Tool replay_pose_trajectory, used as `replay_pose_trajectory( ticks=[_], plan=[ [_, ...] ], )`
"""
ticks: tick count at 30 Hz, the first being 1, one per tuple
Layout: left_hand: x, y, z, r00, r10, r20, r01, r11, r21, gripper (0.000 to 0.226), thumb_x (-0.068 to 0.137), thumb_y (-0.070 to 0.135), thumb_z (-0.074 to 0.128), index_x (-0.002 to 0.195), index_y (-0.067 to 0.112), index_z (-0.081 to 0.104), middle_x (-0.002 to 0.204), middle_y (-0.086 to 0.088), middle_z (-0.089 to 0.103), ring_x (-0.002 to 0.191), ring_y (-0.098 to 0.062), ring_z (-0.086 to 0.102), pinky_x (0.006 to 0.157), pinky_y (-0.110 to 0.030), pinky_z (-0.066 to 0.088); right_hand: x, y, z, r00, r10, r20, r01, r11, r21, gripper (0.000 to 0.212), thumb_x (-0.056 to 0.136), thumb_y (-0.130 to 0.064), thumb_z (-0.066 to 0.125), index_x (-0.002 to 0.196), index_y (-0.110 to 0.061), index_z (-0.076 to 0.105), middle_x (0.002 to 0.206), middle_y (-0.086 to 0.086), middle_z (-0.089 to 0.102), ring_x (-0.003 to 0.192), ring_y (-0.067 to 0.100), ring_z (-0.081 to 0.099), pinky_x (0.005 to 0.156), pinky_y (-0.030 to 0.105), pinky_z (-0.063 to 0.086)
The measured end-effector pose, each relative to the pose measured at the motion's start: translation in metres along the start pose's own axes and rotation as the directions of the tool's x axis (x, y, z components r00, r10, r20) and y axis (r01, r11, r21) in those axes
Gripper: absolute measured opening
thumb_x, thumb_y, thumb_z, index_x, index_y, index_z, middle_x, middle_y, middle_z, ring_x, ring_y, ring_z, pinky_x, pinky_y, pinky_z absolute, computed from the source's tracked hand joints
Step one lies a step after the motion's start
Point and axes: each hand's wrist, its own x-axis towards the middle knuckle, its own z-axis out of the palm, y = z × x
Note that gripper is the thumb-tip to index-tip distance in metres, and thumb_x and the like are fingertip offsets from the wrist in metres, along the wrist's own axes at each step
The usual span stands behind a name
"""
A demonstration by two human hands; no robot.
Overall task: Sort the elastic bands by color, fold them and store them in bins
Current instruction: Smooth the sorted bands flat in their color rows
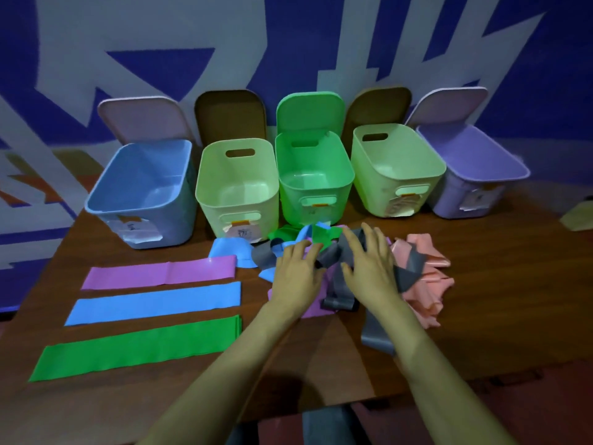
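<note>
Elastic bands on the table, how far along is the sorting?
Done: purple elastic band, blue band and green band lie flat, side by side. In hand: left hand and right hand reach into the tangled pile at a grey band. Left: that pile, all folding; the open plastic bins look empty.

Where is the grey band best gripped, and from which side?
Probably pinch the grey band at its loose tail, coming from the near side: that end lies flat and clear of the tangled pile, while the rest winds through it.
</note>
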Motion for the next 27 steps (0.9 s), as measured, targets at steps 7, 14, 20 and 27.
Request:
replay_pose_trajectory(
  ticks=[7, 14, 20, 27],
  plan=[
    [0.017, 0.0, 0.018, 0.996, -0.042, 0.08, 0.037, 0.997, 0.065, 0.03, 0.097, 0.033, 0.044, 0.112, 0.016, 0.064, 0.125, -0.004, 0.052, 0.113, -0.028, 0.046, 0.087, -0.037, 0.033, 0.015, 0.021, 0.018, 0.998, 0.065, 0.02, -0.066, 0.997, 0.045, 0.027, 0.085, -0.016, 0.063, 0.109, -0.003, 0.063, 0.118, 0.017, 0.059, 0.119, 0.036, 0.047, 0.099, 0.044, 0.036],
    [0.007, 0.007, 0.005, 0.998, -0.049, 0.029, 0.053, 0.988, -0.146, 0.026, 0.089, 0.036, 0.058, 0.093, 0.011, 0.053, 0.092, -0.009, 0.061, 0.09, -0.029, 0.053, 0.076, -0.04, 0.041, 0.012, 0.014, -0.024, 0.968, 0.063, -0.241, 0.026, 0.936, 0.35, 0.026, 0.091, -0.025, 0.051, 0.097, -0.005, 0.067, 0.09, 0.015, 0.06, 0.087, 0.032, 0.053, 0.076, 0.036, 0.039],
    [0.008, 0.001, -0.019, 0.95, -0.309, -0.044, 0.285, 0.917, -0.279, 0.015, 0.096, 0.021, 0.045, 0.103, 0.007, 0.048, 0.101, -0.016, 0.063, 0.093, -0.036, 0.058, 0.068, -0.038, 0.04, 0.021, -0.007, -0.068, 0.969, 0.108, -0.22, 0.081, 0.706, 0.704, 0.014, 0.097, -0.02, 0.048, 0.09, -0.014, 0.058, 0.079, 0.005, 0.058, 0.076, 0.018, 0.052, 0.065, 0.032, 0.036],
    [0.004, -0.017, -0.044, 0.943, -0.307, -0.126, 0.287, 0.945, -0.159, 0.033, 0.091, 0.009, 0.049, 0.123, 0.005, 0.049, 0.127, -0.018, 0.043, 0.118, -0.035, 0.043, 0.093, -0.041, 0.037, 0.028, -0.032, -0.073, 0.993, -0.052, -0.11, 0.109, 0.784, 0.612, 0.02, 0.096, -0.017, 0.045, 0.112, -0.016, 0.056, 0.106, 0.005, 0.06, 0.096, 0.019, 0.055, 0.077, 0.028, 0.04]
  ],
)
